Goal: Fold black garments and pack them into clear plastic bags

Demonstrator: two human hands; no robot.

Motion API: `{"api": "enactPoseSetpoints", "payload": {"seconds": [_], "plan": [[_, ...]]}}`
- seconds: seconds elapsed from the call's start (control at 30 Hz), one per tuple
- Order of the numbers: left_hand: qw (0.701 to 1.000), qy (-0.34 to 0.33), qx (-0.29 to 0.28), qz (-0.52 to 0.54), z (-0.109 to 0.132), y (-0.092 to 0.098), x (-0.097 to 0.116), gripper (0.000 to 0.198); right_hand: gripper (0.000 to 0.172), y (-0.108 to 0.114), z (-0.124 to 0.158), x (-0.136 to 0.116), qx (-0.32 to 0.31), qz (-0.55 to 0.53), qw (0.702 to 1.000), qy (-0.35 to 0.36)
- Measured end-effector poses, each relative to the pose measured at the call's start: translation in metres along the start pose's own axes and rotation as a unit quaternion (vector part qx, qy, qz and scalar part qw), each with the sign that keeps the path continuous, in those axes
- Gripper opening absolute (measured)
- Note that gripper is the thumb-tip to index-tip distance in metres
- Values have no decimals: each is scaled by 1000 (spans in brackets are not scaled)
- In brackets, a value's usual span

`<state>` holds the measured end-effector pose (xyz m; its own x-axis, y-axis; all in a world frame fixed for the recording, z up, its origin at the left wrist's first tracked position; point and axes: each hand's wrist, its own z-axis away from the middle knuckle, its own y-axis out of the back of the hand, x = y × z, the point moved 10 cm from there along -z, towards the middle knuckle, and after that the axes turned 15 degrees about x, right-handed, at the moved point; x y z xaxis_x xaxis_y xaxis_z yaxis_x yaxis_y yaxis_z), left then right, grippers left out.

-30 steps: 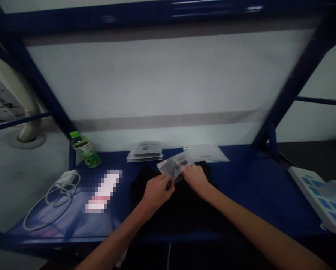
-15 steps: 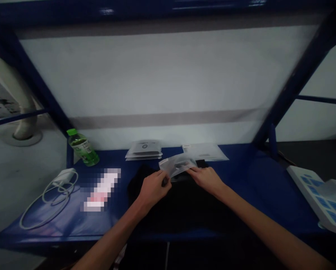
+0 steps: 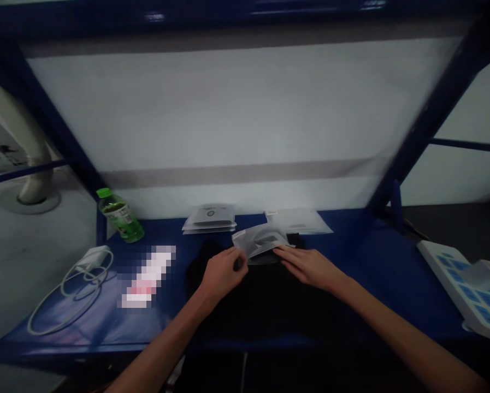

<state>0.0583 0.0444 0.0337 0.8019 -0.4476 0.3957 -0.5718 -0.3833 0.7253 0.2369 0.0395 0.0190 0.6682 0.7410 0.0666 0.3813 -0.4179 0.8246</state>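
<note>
One clear plastic bag (image 3: 260, 242) lies at a slant between your hands, on the far part of the folded black cloth (image 3: 269, 300), with something dark inside that is too blurred to identify; your left hand (image 3: 223, 274) is curled into a narrow pinch at the bag's near left corner, apparently holding it there; your right hand (image 3: 310, 267) lies flat and open, its fingers (image 3: 288, 255) stretched toward the bag's lower edge, touching the cloth and gripping nothing; the bag looks light, thin and slippery, so an edge or corner seems the surest place to take hold; the cloth looks soft and likely to shift under your palm; beyond it, on the blue steel shelf (image 3: 396, 284), stand a stack of sealed packets (image 3: 209, 220) and a flat clear packet (image 3: 297, 221); off to your left are a green-capped drink bottle (image 3: 119, 216), a white charger (image 3: 93, 258) with its looped white cable (image 3: 70, 295), and a pixelated item (image 3: 146, 275) that cannot be made out; at the far right sits a white panel with blue keys (image 3: 458, 286), well apart from both hands.
</note>
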Motion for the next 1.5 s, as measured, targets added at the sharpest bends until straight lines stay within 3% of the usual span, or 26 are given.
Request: {"api": "enactPoseSetpoints", "payload": {"seconds": [0.13, 0.3, 0.43, 0.53, 0.67, 0.77, 0.87, 1.03, 1.17, 1.37, 1.5], "plan": [[1000, -1, 0, 0, 0, -1, 1, 6, 42, -6, 8, 4, -14, 32, 999, 13], [1000, -8, -14, -16, 1, -4, 1, 7, 51, -24, -9, 7, -59, 124, 990, -23], [1000, -5, -15, 12, 2, -4, 0, 9, 50, -27, -18, 5, -56, 133, 989, -26], [998, 3, 4, 55, -1, 2, 0, 11, 53, -21, -10, 0, -45, 109, 993, 10], [993, 63, 36, 96, -8, 13, -12, 23, 49, -9, 9, -9, -15, 71, 995, 72], [984, 125, -8, 124, -9, 4, -25, 22, 46, -8, 17, -9, -1, 83, 993, 82], [981, 146, -44, 123, -8, -5, -33, 19, 48, -14, 14, -7, -8, 104, 993, 61], [980, 156, -62, 108, -6, -9, -39, 25, 56, -17, -5, -5, -60, 128, 990, -14], [974, 168, -73, 133, -6, -11, -40, 30, 59, -13, -10, -14, -77, 135, 987, -27], [937, 248, -103, 225, 0, -21, -52, 33, 37, 10, -12, -35, -1, 162, 987, -21], [922, 256, -102, 273, -1, -20, -52, 31, 32, 13, -28, -64, 29, 130, 991, 2]]}}
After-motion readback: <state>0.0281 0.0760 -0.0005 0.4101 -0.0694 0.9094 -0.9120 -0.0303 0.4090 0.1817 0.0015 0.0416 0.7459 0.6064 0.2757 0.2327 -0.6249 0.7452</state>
